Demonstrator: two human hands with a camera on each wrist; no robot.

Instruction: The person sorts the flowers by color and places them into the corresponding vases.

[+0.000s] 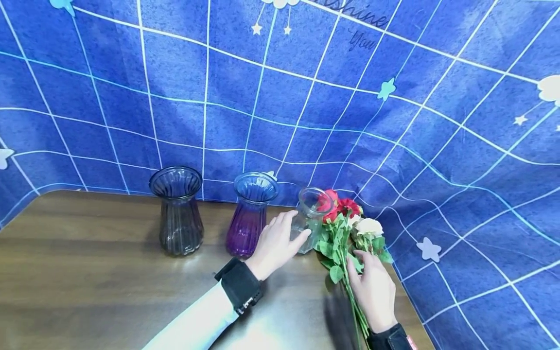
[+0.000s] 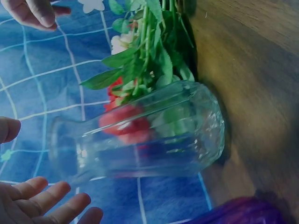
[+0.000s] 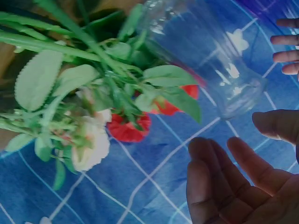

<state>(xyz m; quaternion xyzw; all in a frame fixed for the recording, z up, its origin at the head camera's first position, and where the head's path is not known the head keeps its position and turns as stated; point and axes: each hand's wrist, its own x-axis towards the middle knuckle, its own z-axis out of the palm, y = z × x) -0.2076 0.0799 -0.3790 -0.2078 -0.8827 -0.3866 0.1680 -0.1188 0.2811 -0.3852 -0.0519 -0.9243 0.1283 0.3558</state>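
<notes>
Clock read off head view, 12 pointing away from the person. Nearest: white sleeve [image 1: 197, 316] at 7 o'clock, black left wristband [image 1: 239, 284] at its end; black right wristband [image 1: 389, 338] at 5 o'clock. Right hand [image 1: 374, 289] at 4 o'clock, wide, fingers slightly bent, thumb apart from them; hangs just beside the green stems [image 1: 353, 291], which run along its 9 o'clock side; head view can't settle contact, right wrist view shows a gap. Left hand [image 1: 275, 243], near centre, also wide, fingers and thumb spread either side of the clear vase [image 1: 308, 219]; glass sits upright at the hand's 2 o'clock, left wrist view shows the fingertips near the rim, contact unclear. Wooden table [image 1: 87, 243] under everything. Purple vase [image 1: 246, 223], blue toward the rim, upright at the left hand's 10 o'clock, partly behind it; dark grey vase [image 1: 180, 218] upright, farther out toward 9. Flowers lie on the table past the right hand: green leaves [image 1: 336, 243], white bloom [image 1: 369, 226] at its 12, red blooms [image 1: 348, 208] at its 11, partly seen through the clear vase. Farthest: blue cloth [image 1: 175, 121], pale grid lines, stars, lettering near 1 o'clock.
</notes>
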